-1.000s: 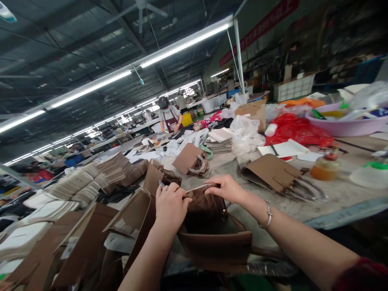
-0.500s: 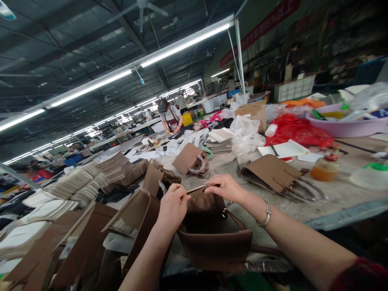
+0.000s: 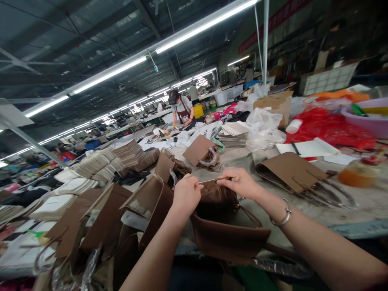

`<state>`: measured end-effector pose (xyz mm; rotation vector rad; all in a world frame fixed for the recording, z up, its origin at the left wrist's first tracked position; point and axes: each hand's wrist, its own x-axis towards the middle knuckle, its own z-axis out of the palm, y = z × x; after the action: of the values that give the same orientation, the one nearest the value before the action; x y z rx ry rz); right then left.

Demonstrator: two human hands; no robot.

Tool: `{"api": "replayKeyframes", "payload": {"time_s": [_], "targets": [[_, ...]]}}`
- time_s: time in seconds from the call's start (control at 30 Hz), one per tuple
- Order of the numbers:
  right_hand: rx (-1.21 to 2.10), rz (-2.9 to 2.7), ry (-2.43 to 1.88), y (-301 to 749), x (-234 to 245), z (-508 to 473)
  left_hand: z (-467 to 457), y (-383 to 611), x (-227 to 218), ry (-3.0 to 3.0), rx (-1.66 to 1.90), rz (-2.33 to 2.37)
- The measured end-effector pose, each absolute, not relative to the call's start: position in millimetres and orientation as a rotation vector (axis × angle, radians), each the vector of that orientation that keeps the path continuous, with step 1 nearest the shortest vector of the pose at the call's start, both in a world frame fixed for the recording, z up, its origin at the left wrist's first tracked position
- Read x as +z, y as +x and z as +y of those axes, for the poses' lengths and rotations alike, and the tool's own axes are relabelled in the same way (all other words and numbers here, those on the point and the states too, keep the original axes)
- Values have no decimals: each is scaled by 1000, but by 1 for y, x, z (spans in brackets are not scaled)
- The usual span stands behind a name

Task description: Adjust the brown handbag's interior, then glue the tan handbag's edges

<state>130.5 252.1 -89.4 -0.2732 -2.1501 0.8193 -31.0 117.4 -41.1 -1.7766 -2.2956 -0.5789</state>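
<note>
A brown handbag point(image 3: 232, 238) lies open in front of me at the table's near edge, with its dark inside showing. Both hands pinch the far top rim of this bag. My left hand point(image 3: 187, 194) is closed on the rim's left part, fingers bent and thumb pressed in. Further right along the same rim, my right hand point(image 3: 239, 182) grips it between thumb and fingers; a bracelet point(image 3: 286, 212) circles that wrist. One plastic-wrapped handle point(image 3: 279, 266) hangs down at the bag's near side.
More brown bags point(image 3: 104, 216) stand in a row on the left, beside stacked pale panels point(image 3: 93, 165). Another bag point(image 3: 292, 169) lies on the right, near a jar of amber liquid point(image 3: 357, 173). Red plastic point(image 3: 330, 125) and a lilac basin point(image 3: 370, 123) sit beyond. A co-worker point(image 3: 182, 109) stands across the table.
My view has swung left, so the scene sits further right. Both hands keep hold of the handbag's rim and have come slightly closer together.
</note>
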Motion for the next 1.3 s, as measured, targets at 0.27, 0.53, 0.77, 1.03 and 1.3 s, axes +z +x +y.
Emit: {"api": "replayKeyframes", "payload": {"time_s": [0.27,0.53,0.77,1.03,1.3], "targets": [[806,-2220,-265,133,-84,253,122,-30,-43,-1733,-558,-2314],[727,-2380,-297,125,-73,257,121,-31,-42,-1718,-534,-2318],[471,-2453,-290,119,-68,251,118,-35,-39,-1754,-557,-2310],[213,-2608,-350,110,-55,246,117,-36,-38,-1801,-552,-2315],[88,-2712,-406,101,-44,231,92,-60,-33,-1976,-754,-2208]]}}
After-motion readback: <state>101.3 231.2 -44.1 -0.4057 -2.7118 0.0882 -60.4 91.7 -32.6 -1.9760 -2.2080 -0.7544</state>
